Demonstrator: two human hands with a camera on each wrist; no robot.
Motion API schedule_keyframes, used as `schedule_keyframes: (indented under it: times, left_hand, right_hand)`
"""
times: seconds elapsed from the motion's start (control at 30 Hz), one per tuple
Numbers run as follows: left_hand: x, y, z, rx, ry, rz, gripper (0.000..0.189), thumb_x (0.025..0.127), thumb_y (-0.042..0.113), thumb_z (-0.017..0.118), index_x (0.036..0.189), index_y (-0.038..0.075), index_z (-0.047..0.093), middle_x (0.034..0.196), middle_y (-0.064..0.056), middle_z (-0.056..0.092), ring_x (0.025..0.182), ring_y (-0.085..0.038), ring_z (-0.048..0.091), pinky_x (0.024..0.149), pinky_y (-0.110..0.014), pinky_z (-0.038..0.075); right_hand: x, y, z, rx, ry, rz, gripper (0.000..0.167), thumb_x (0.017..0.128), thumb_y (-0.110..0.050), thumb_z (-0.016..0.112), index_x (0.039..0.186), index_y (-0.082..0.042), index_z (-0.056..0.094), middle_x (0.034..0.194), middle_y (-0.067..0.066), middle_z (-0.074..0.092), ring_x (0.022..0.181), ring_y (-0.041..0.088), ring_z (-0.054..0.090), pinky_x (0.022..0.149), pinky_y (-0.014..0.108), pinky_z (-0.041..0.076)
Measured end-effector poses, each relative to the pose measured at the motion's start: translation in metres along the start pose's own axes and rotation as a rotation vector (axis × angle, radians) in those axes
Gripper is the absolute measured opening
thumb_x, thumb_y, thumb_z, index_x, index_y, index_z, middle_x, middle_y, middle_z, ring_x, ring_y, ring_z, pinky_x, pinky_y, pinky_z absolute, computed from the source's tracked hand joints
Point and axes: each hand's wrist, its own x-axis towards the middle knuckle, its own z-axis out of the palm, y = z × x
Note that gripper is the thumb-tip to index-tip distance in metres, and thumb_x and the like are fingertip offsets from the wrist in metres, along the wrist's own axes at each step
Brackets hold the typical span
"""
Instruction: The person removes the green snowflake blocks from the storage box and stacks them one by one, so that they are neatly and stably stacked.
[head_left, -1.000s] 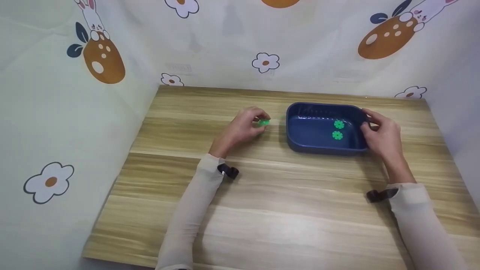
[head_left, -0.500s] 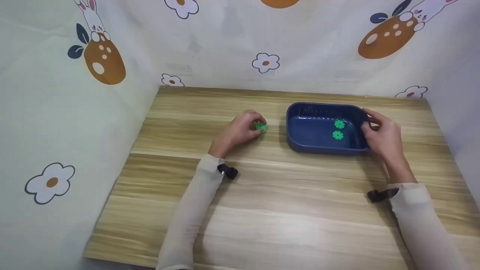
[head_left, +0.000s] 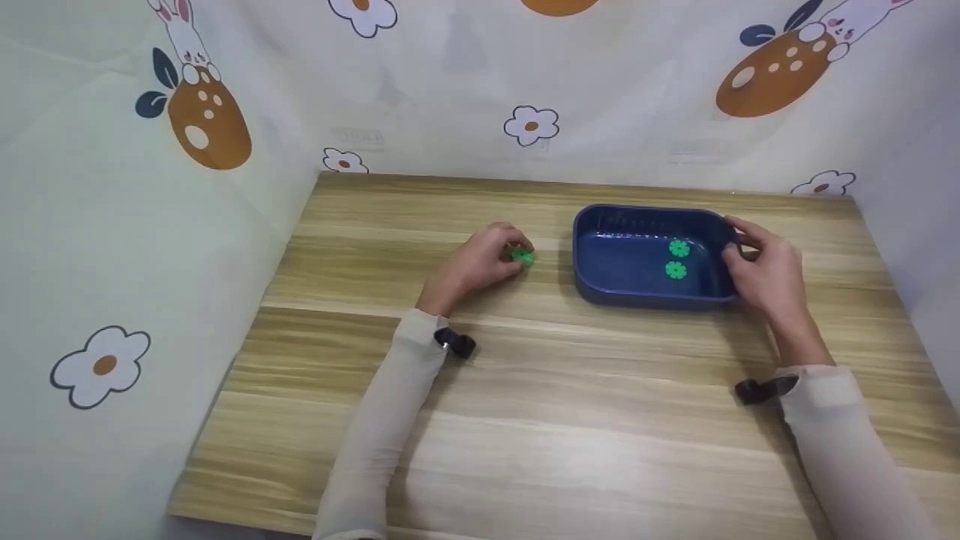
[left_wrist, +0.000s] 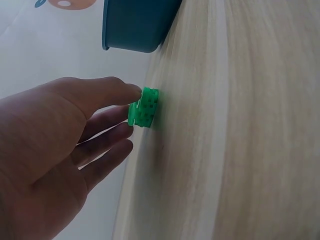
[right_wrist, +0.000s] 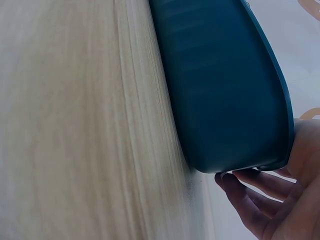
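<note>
My left hand (head_left: 484, 255) pinches a small stack of green notched plastic discs (left_wrist: 145, 107) between thumb and fingertips, close over the wooden table left of the box. In the left wrist view the discs sit face to face, their edges right by the tabletop. A dark blue rectangular box (head_left: 645, 302) with rounded corners stands at the back right. Two loose green flower-shaped discs lie flat inside it, a farther one (head_left: 679, 248) and a nearer one (head_left: 676, 270). My right hand (head_left: 769, 274) grips the box's right end, thumb over the rim and fingers along the outer wall (right_wrist: 225, 90).
The wood-grain table (head_left: 525, 420) runs back to a pale curtain (head_left: 450, 97) printed with flowers and rabbits, which also hangs at the left. Each sleeved wrist wears a black strap mount, one on the left (head_left: 456, 343) and one on the right (head_left: 765, 390).
The left hand has shifted slightly left and down with the green discs, mostly in the first half second. The right hand, the box and the two discs inside stay in place.
</note>
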Motion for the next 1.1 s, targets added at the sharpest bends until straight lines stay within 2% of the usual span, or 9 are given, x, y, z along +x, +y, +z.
schedule_keyframes:
  times: [0.13, 0.2, 0.27, 0.4, 0.5, 0.8, 1.07, 1.1]
  left_hand:
    - [-0.0001, -0.0004, 0.0006, -0.011, -0.01, -0.01, 0.023, 0.099, 0.01, 0.078, 0.121, 0.005, 0.078, 0.124, -0.011, 0.073, 0.11, -0.025, 0.068, 0.098, -0.038, 0.059]
    - [0.0, -0.0005, 0.0007, -0.013, -0.013, -0.011, 0.023, 0.099, 0.01, 0.078, 0.122, 0.006, 0.078, 0.123, -0.011, 0.073, 0.109, -0.024, 0.068, 0.097, -0.038, 0.059]
    - [0.0003, -0.0007, 0.0009, -0.018, -0.012, -0.01, 0.023, 0.099, 0.009, 0.078, 0.121, 0.006, 0.078, 0.122, -0.01, 0.074, 0.109, -0.024, 0.068, 0.097, -0.038, 0.059]
    - [0.0007, -0.0015, 0.0013, -0.036, -0.009, -0.009, 0.022, 0.098, 0.008, 0.077, 0.12, 0.006, 0.079, 0.12, -0.01, 0.075, 0.108, -0.024, 0.068, 0.098, -0.038, 0.059]
    - [0.0009, -0.002, 0.0014, -0.044, -0.01, -0.013, 0.022, 0.098, 0.008, 0.077, 0.119, 0.005, 0.078, 0.12, -0.01, 0.075, 0.108, -0.024, 0.068, 0.098, -0.038, 0.059]
    - [0.0013, -0.0018, 0.0014, -0.044, -0.015, -0.019, 0.022, 0.098, 0.008, 0.077, 0.12, 0.005, 0.078, 0.121, -0.01, 0.075, 0.11, -0.025, 0.069, 0.1, -0.039, 0.059]
    - [0.0007, -0.0028, 0.0017, -0.054, -0.02, -0.017, 0.022, 0.099, 0.009, 0.077, 0.121, 0.006, 0.078, 0.12, -0.009, 0.076, 0.109, -0.023, 0.069, 0.1, -0.038, 0.059]
    - [0.0007, -0.0031, 0.0016, -0.056, -0.018, -0.013, 0.021, 0.099, 0.009, 0.077, 0.12, 0.006, 0.078, 0.12, -0.009, 0.076, 0.11, -0.023, 0.069, 0.1, -0.038, 0.059]
  right_hand:
    - [0.0003, -0.0002, 0.0004, 0.009, -0.009, -0.002, 0.047, 0.105, -0.019, 0.06, 0.152, -0.02, 0.065, 0.139, 0.025, 0.071, 0.112, 0.024, 0.077, 0.07, 0.001, 0.049]
    - [0.0005, -0.0002, 0.0004, 0.009, -0.01, -0.001, 0.047, 0.105, -0.019, 0.06, 0.152, -0.02, 0.065, 0.14, 0.025, 0.071, 0.114, 0.025, 0.076, 0.071, 0.001, 0.049]
    - [0.0006, 0.0003, 0.0003, 0.009, -0.008, -0.001, 0.047, 0.105, -0.018, 0.06, 0.152, -0.02, 0.065, 0.139, 0.025, 0.071, 0.11, 0.018, 0.077, 0.071, 0.001, 0.049]
    - [0.0002, 0.0011, 0.0003, 0.016, 0.007, -0.009, 0.047, 0.104, -0.018, 0.06, 0.15, -0.02, 0.066, 0.136, 0.026, 0.073, 0.095, -0.006, 0.07, 0.071, 0.0, 0.049]
    - [0.0006, 0.0023, 0.0009, 0.028, 0.012, -0.017, 0.046, 0.104, -0.017, 0.06, 0.15, -0.019, 0.067, 0.134, 0.027, 0.073, 0.088, -0.015, 0.064, 0.07, 0.0, 0.049]
    - [0.001, 0.0027, 0.0009, 0.031, 0.015, -0.021, 0.046, 0.104, -0.016, 0.06, 0.15, -0.018, 0.067, 0.134, 0.027, 0.073, 0.087, -0.014, 0.064, 0.069, 0.001, 0.049]
    - [0.0006, 0.0022, 0.0012, 0.035, 0.015, -0.028, 0.047, 0.104, -0.015, 0.06, 0.15, -0.018, 0.067, 0.134, 0.027, 0.073, 0.082, -0.023, 0.059, 0.07, 0.0, 0.049]
    - [0.0004, 0.0019, 0.0009, 0.032, 0.013, -0.028, 0.047, 0.104, -0.015, 0.06, 0.15, -0.018, 0.067, 0.135, 0.027, 0.073, 0.085, -0.018, 0.063, 0.07, 0.0, 0.049]
